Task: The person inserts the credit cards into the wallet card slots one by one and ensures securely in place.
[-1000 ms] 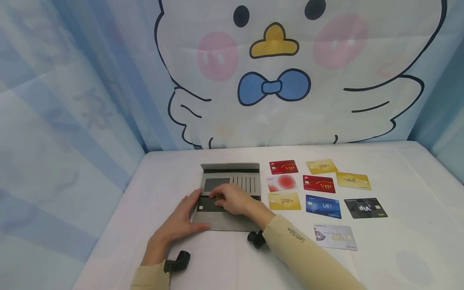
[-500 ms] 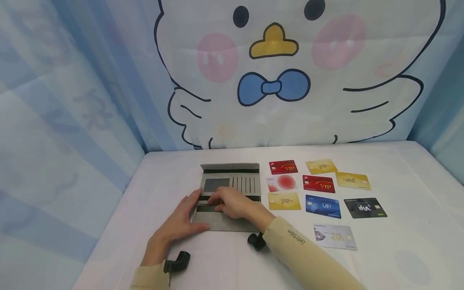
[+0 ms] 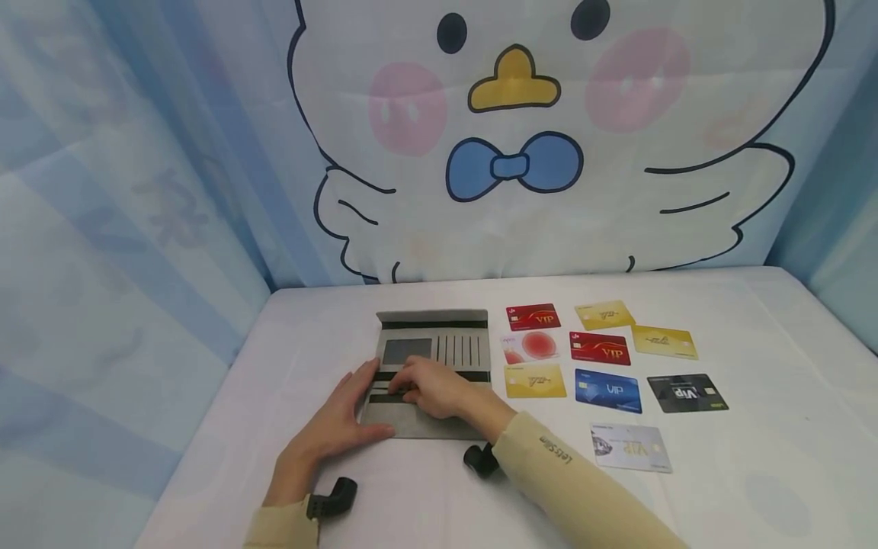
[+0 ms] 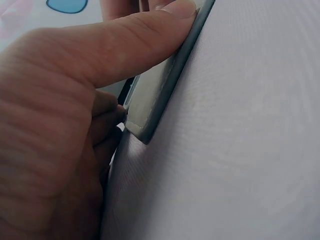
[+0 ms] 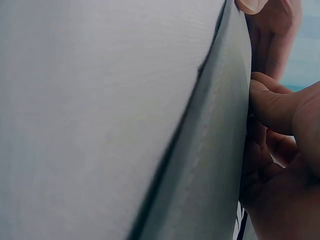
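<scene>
The left grip (image 3: 336, 415) is spread wide and touches the gray wallet's (image 3: 418, 425) left side. The right grip (image 3: 439, 389) is bent and narrow; I can't tell what it holds. The wallet lies under it.

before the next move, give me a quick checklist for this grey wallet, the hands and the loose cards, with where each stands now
1. Wallet opened out: ok. The grey wallet lies open on the white table.
2. Wallet braced: ok. The left hand rests at its left side, thumb at the lower edge.
3. Grip under the fingertips: cannot tell. The right hand hides what its fingers touch.
4. Middle strip fully visible: not ok. The right hand covers part of it.
5. Loose cards clear of the wallet: ok. All nine lie to its right.
6. Silver VIP card apart from the others: ok.
</scene>
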Available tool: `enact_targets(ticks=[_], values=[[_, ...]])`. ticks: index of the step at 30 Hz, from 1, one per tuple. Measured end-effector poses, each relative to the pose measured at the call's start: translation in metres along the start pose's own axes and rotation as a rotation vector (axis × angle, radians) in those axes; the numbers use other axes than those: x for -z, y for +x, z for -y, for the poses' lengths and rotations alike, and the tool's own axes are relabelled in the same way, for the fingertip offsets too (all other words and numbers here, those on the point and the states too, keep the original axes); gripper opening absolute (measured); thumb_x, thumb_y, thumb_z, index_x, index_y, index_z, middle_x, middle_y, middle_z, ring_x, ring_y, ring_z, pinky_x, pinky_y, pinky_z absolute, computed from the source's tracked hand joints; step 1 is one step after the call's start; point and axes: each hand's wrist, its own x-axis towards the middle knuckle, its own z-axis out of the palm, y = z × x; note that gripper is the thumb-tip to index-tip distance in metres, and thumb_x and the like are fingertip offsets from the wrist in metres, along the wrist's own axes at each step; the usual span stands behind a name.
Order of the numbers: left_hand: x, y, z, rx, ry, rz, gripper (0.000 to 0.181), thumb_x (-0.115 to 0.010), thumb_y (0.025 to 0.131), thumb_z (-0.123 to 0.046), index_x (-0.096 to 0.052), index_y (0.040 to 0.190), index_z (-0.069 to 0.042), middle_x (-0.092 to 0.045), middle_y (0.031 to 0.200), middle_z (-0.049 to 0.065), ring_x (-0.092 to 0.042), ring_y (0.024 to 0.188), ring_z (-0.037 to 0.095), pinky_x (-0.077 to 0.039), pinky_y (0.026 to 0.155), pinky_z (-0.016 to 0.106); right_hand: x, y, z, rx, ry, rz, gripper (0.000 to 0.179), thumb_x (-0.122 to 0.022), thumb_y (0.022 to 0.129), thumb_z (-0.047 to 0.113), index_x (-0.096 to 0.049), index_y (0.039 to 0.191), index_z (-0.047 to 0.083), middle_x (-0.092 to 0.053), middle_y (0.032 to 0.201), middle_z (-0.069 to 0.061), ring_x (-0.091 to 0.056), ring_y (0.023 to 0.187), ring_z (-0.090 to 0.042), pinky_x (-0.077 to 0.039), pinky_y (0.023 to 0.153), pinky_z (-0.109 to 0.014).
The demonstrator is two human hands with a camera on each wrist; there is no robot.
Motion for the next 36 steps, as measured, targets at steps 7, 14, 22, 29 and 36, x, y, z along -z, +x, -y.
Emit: enact_targets(ticks=[7, 14, 22, 29, 36], values=[[0.0011, -0.0007, -0.0009, 0.019, -0.018, 0.015, 0.107, -0.085, 0.08, -0.041, -0.025, 0.159, 0.0, -0.026, 0.163, 0.02, -0.021, 0.15, 0.037, -0.01, 0.122, 0.053, -0.0008, -0.0005, -0.0015, 0.014, 0.01, -0.002, 0.02, -0.067, 0.094, -0.002, -0.074, 0.111, 0.007, -0.061, 0.103, -0.004, -0.057, 0.089, -0.016, -0.051, 0.083, -0.029], [0.0001, 0.0003, 0.0006, 0.01, -0.011, 0.013, 0.107, -0.084, 0.08, -0.041, -0.024, 0.159, 0.001, -0.025, 0.163, 0.021, -0.021, 0.15, 0.036, -0.01, 0.122, 0.053, -0.0005, -0.001, -0.0031, 0.006, 0.016, 0.019, 0.022, -0.066, 0.095, -0.001, -0.075, 0.113, 0.007, -0.06, 0.103, -0.003, -0.055, 0.088, -0.015, -0.05, 0.081, -0.027], [0.0003, 0.0002, 0.0005, 0.005, -0.007, 0.012, 0.107, -0.084, 0.08, -0.041, -0.025, 0.158, 0.002, -0.026, 0.162, 0.021, -0.021, 0.15, 0.037, -0.01, 0.122, 0.053, 0.0003, -0.0016, -0.0027, -0.062, 0.028, 0.031, 0.023, -0.066, 0.097, 0.005, -0.077, 0.116, 0.01, -0.06, 0.104, 0.0, -0.053, 0.087, -0.011, -0.048, 0.079, -0.025], [0.0008, -0.0014, -0.0005, 0.021, -0.012, 0.004, 0.107, -0.084, 0.08, -0.042, -0.025, 0.159, 0.001, -0.025, 0.163, 0.02, -0.021, 0.15, 0.038, -0.012, 0.121, 0.054, 0.0016, -0.0031, -0.0022, -0.066, 0.057, 0.044, 0.022, -0.066, 0.098, 0.009, -0.076, 0.118, 0.011, -0.059, 0.106, 0.001, -0.053, 0.088, -0.011, -0.048, 0.078, -0.025], [-0.0002, -0.0013, 0.0009, 0.029, -0.013, 0.013, 0.108, -0.083, 0.081, -0.044, -0.023, 0.16, -0.003, -0.022, 0.165, 0.016, -0.019, 0.151, 0.035, -0.01, 0.122, 0.053, 0.007, -0.0054, -0.0079, -0.081, 0.144, 0.005, 0.024, -0.065, 0.1, 0.011, -0.072, 0.122, 0.011, -0.064, 0.109, 0.002, -0.056, 0.091, -0.01, -0.05, 0.082, -0.026]])
